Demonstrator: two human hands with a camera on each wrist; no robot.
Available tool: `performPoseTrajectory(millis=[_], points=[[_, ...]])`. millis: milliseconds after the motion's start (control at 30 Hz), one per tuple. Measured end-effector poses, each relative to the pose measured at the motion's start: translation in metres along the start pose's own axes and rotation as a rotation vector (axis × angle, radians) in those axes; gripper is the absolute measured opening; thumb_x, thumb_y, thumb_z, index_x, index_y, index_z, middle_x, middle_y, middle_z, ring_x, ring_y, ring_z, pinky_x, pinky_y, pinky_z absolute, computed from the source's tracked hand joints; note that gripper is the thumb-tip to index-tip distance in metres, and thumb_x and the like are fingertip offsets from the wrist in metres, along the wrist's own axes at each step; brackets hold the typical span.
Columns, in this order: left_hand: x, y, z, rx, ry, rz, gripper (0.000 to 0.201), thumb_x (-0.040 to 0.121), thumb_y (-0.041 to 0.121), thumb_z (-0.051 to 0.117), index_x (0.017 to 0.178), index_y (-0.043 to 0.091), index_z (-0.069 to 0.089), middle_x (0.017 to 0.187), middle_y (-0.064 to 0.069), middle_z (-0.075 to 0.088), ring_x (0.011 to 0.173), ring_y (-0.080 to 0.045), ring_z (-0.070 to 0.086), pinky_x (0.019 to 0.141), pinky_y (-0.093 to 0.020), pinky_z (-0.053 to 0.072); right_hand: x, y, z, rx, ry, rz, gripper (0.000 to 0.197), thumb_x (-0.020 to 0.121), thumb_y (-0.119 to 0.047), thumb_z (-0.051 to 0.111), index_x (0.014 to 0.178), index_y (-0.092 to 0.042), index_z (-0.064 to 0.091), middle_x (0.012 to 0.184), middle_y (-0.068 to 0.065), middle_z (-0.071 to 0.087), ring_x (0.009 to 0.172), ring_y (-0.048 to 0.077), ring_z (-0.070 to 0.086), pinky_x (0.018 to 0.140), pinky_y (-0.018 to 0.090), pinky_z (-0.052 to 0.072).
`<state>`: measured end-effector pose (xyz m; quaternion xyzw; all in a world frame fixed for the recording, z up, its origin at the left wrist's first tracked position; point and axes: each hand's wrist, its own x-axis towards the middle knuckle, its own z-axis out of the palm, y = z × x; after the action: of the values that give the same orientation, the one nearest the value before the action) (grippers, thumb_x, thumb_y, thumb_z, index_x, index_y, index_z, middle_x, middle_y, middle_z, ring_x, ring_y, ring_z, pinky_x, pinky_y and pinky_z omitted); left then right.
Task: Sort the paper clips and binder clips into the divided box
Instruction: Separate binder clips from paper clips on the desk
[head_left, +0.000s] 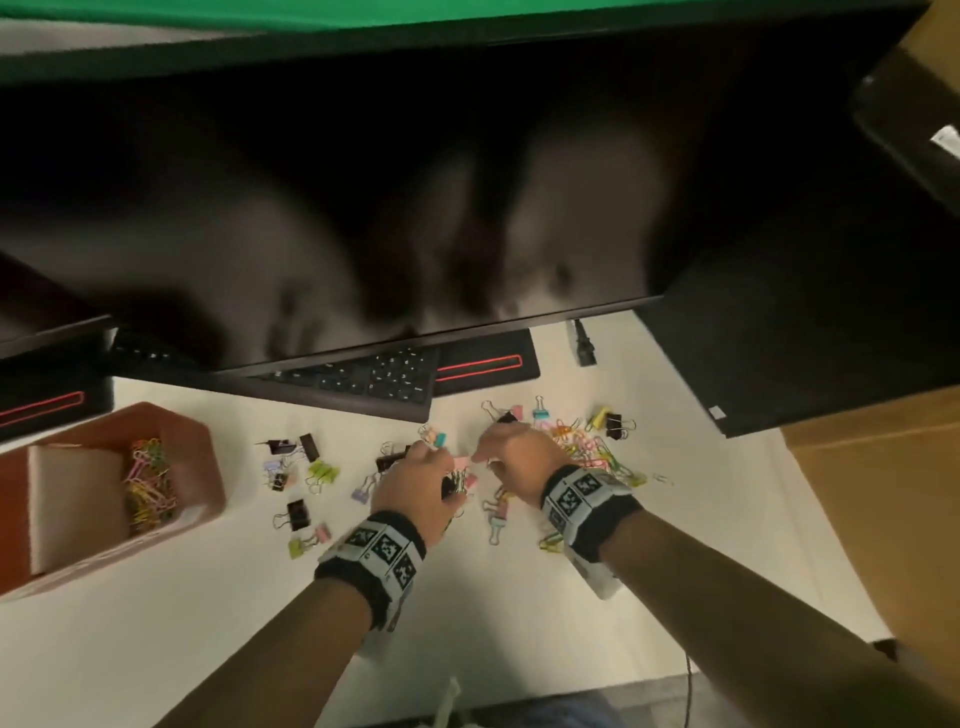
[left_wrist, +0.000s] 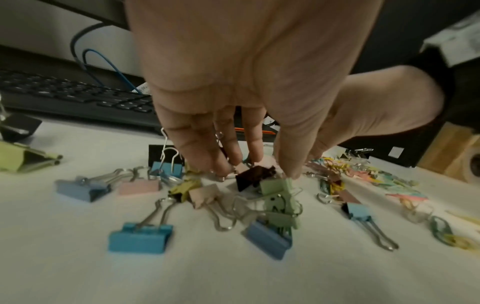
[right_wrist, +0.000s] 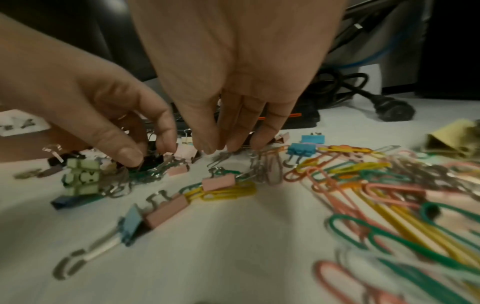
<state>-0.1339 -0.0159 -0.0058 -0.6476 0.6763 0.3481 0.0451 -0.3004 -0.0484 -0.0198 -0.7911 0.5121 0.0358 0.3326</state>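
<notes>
A brown divided box stands at the left; coloured paper clips fill its right compartment and the left one shows nothing inside. Binder clips lie scattered over mid-table. A heap of paper clips lies to the right. My left hand reaches down into the binder clips, thumb and forefinger pinching a black binder clip. Just right of it, my right hand points its straight fingers down onto the silver clip handles. Its thumb is hidden.
A black keyboard and a big dark monitor close off the far side. A black plug lies behind the heap. A black case and a cardboard box stand at the right.
</notes>
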Motion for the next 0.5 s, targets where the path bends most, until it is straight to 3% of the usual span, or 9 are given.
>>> performPoseTrajectory(millis=[133,300,433,500], points=[[0.001,0.007,0.006,-0.034,0.018,-0.065,0.029,0.082,0.024,0.065,0.108,0.018,0.054,0.117,0.000,0.045,0.102,-0.021,0.056,0.094,-0.037,0.048,0.006,0.007,0.001,-0.085,-0.056,-0.095,0.031,0.085,0.000,0.054,0.109,-0.014,0.067,0.105,0.006,0.060,0.098,0.027,0.058,0.082,0.042,0.053],[-0.002,0.007,0.012,-0.142,0.083,-0.099,0.025,0.076,0.006,0.065,0.100,0.014,0.060,0.109,0.000,0.046,0.105,-0.020,0.054,0.098,-0.031,0.045,0.002,0.021,0.000,-0.071,-0.078,-0.095,0.021,0.087,-0.005,0.053,0.099,-0.011,0.068,0.104,0.007,0.062,0.100,0.026,0.057,0.086,0.037,0.051],[-0.003,0.003,0.015,-0.202,0.135,-0.111,0.031,0.072,-0.004,0.058,0.095,0.017,0.060,0.101,0.005,0.043,0.105,-0.018,0.049,0.098,-0.033,0.044,0.000,0.025,0.000,-0.028,-0.071,-0.068,0.020,0.087,-0.006,0.053,0.104,-0.010,0.064,0.104,0.010,0.062,0.096,0.026,0.057,0.088,0.037,0.049],[-0.004,-0.002,0.016,-0.145,0.162,-0.118,0.034,0.072,-0.004,0.055,0.095,0.021,0.060,0.106,0.003,0.047,0.107,-0.020,0.047,0.097,-0.035,0.043,-0.001,0.025,0.001,-0.039,-0.082,-0.059,0.022,0.087,-0.007,0.054,0.107,-0.010,0.062,0.105,0.012,0.061,0.096,0.027,0.057,0.088,0.037,0.050]])
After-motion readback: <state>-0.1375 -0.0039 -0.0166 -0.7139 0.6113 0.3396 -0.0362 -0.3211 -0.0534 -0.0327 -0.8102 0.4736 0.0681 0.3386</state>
